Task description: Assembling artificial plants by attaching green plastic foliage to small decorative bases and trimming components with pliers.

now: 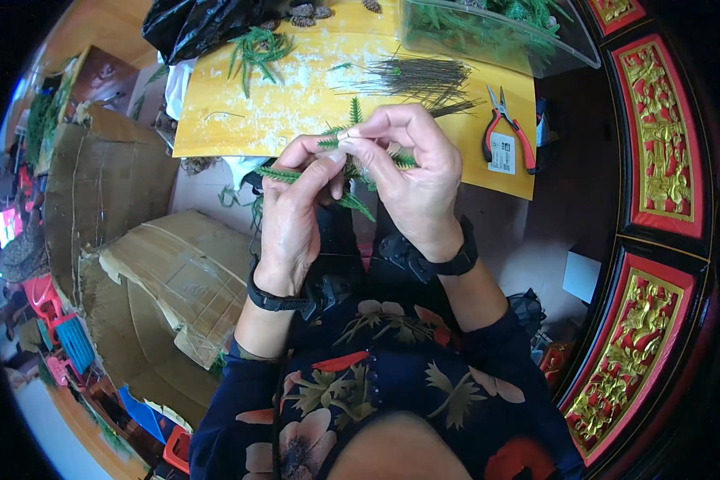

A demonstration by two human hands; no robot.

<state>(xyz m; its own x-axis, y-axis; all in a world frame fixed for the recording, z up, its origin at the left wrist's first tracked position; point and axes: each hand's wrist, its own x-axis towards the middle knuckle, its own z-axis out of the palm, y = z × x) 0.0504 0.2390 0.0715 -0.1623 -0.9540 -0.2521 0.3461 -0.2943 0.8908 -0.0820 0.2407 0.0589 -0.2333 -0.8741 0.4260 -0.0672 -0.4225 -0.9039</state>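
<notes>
Left hand (292,208) clamps artificial pine sprig (357,206), likely steadying it; right hand (420,172) pinches near its centre.

Craft workspace: pliers (500,110), thin stems (432,76)

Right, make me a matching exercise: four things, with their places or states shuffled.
Things:
1. Pliers
2. Green sprigs
3. Black bag
4. Clear bin

Places or states:
A. At the fingertips of the left hand and right hand
B. Crumpled, upper left of the picture
C. Lying open, partly red
D. Holding greenery

Pairs: 1-C, 2-A, 3-B, 4-D
</notes>
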